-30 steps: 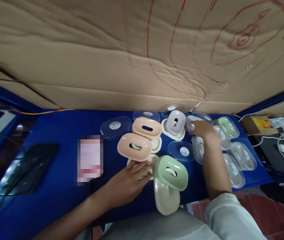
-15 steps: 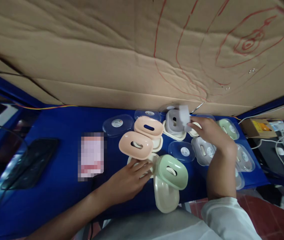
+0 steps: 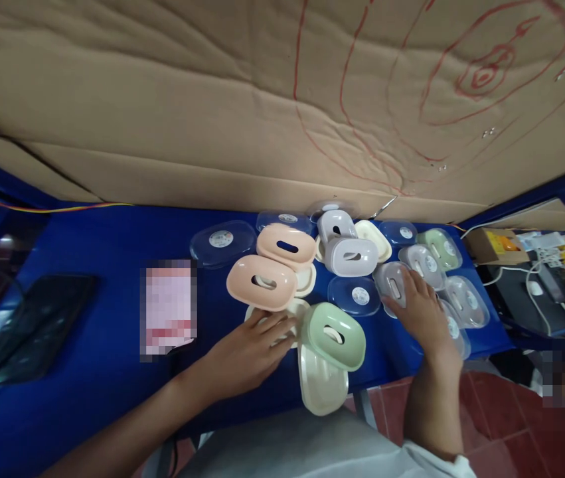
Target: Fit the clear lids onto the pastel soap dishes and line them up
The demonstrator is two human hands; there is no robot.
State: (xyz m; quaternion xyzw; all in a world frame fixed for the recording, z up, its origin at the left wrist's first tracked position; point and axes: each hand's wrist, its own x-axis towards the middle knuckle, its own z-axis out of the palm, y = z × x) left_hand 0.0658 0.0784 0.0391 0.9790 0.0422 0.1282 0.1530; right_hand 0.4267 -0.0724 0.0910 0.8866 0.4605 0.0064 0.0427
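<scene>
Our right hand (image 3: 424, 318) has set down a grey slotted oval plastic cover (image 3: 364, 247), making two together; spread fingers now touch a grey oval plastic container (image 3: 386, 279) on the blue table (image 3: 127, 249). Our left hand (image 3: 249, 352), fingers slightly spread, touches a cream oval plastic base (image 3: 301, 309). We count two peach slotted oval plastic covers (image 3: 242, 282), one green (image 3: 349, 325).

Place: I read a workshop or small assembly station | Signs: blue-covered counter (image 3: 113, 252), red-marked cardboard backing (image 3: 162, 99), blue frame (image 3: 536, 197), alike plastic dishes (image 3: 241, 282) spread out, white cables (image 3: 544, 266) beside an open carton (image 3: 488, 249), red tiled floor (image 3: 491, 411).
</scene>
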